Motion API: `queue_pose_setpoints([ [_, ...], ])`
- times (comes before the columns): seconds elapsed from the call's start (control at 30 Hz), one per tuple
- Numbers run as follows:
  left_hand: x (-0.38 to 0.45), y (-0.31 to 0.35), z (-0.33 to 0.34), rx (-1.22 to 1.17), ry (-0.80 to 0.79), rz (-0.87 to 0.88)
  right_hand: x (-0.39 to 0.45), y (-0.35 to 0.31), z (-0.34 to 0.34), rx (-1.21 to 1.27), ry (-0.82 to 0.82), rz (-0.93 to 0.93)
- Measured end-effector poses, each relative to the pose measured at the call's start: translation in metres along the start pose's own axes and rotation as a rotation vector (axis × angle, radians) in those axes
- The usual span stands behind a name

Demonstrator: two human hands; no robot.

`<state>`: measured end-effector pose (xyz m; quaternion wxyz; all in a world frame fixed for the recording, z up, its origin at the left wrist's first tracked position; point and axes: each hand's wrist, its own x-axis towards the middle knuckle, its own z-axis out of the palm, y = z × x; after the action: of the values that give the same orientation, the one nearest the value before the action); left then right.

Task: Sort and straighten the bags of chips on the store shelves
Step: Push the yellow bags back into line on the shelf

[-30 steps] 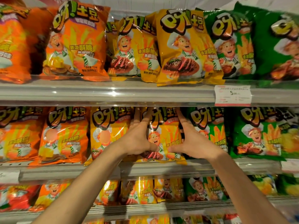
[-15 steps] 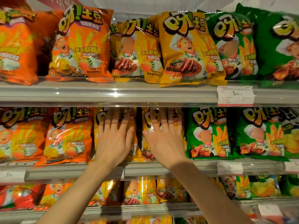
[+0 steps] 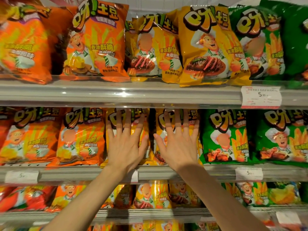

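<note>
On the middle shelf (image 3: 166, 174), two yellow chip bags stand side by side. My left hand (image 3: 125, 144) lies flat with fingers spread on the left yellow bag (image 3: 113, 117). My right hand (image 3: 178, 144) lies flat the same way on the right yellow bag (image 3: 160, 124). Neither hand grips anything. Orange bags (image 3: 80, 137) stand to the left and green bags (image 3: 225, 137) to the right on the same shelf. Both yellow bags are mostly hidden behind my hands.
The upper shelf (image 3: 116, 94) holds orange bags (image 3: 98, 40), yellow bags (image 3: 210, 45) leaning forward over the edge, and green bags (image 3: 260, 44). A lower shelf (image 3: 150, 212) carries more bags. Price tags (image 3: 260, 97) hang on the shelf rails.
A second ago both hands pinched the sides of one yellow bag. They have since opened and now press flat on two neighbouring yellow bags. The view has shifted slightly right.
</note>
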<state>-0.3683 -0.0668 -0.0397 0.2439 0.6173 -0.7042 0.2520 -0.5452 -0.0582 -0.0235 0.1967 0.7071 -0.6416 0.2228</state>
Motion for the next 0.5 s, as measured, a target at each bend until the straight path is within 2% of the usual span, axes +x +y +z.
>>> queue_pose_setpoints([
  [0.23, -0.005, -0.002, -0.007, -0.085, 0.039, -0.03, -0.001, 0.005, -0.001, 0.068, 0.037, -0.028],
  [0.37, -0.033, -0.001, -0.008, -0.137, 0.055, -0.107, -0.028, 0.009, 0.007, 0.193, 0.161, 0.102],
  [0.5, -0.039, -0.004, 0.001, -0.19, 0.011, -0.113, -0.041, 0.002, 0.025, 0.288, 0.188, 0.175],
])
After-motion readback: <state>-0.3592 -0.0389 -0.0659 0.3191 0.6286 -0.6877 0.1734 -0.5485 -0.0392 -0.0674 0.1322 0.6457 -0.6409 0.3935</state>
